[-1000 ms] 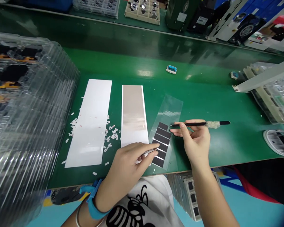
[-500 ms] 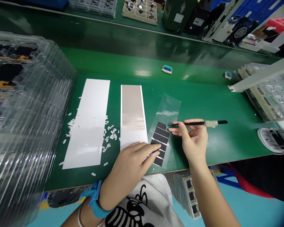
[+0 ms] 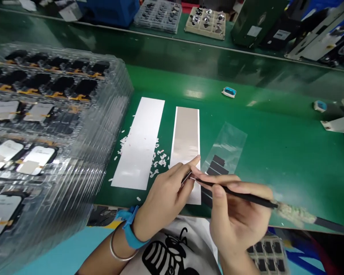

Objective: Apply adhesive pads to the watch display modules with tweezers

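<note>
Near the front edge of the bench, my left hand pinches a small, thin dark piece with a light edge between thumb and forefinger. My right hand grips a slim black pen-like tool with pale wrapping round its rear part. The tool's thin tip meets the small piece, or lies very close to it. Below both hands lies a white-edged beige sheet, partly covered by my left hand. A clear film bearing dark rectangular strips lies to the right, partly hidden by my right hand.
A white sheet lies left among scattered white scraps. Tall stacked clear trays of screen-like parts stand at far left. Two small blue-faced parts sit toward the back. A shelf behind holds a compartment tray and boxes.
My right hand has moved left from beside the dark strips, bringing the tool's tip to the piece in my left hand. The view has shifted left, showing more of the stacked trays.
</note>
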Demonstrator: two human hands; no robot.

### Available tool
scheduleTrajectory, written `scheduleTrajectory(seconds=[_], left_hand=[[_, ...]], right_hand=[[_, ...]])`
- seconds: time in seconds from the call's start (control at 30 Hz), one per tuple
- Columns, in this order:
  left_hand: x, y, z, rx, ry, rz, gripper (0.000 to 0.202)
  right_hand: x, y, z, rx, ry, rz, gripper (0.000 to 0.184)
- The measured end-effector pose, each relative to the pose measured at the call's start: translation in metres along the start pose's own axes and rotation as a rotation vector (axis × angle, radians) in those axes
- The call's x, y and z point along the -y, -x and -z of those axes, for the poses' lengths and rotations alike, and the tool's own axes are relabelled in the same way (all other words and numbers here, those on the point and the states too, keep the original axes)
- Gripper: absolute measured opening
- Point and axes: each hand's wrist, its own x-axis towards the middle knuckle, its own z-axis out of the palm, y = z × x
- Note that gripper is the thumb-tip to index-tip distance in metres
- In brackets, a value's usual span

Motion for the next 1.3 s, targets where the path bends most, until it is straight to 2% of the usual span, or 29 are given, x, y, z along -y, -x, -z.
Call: scheduleTrajectory(seconds=[0.13,0.33,0.73,1.3], left_hand=[[0.002,0.000,0.001,-0.030,0.048,0.048,0.052],[-0.002,0.000,0.003,0.008,0.081,0.074,0.055],[-0.001,0.000,0.004,0.032,0.113,0.051,0.055],[0.001,0.002,0.003,0.032,0.119,0.050,0.054]], right_hand=[[-0.007,0.003,-0.007,-0.012,0.010,0.024,0.031],[-0.011,0.006,-0.010,-0.058,0.076,0.056,0.031],[-0.013,0.007,-0.010,-0.062,0.127,0.049,0.030],[-0.015,0.008,-0.012,-0.078,0.085,0.060,0.032]])
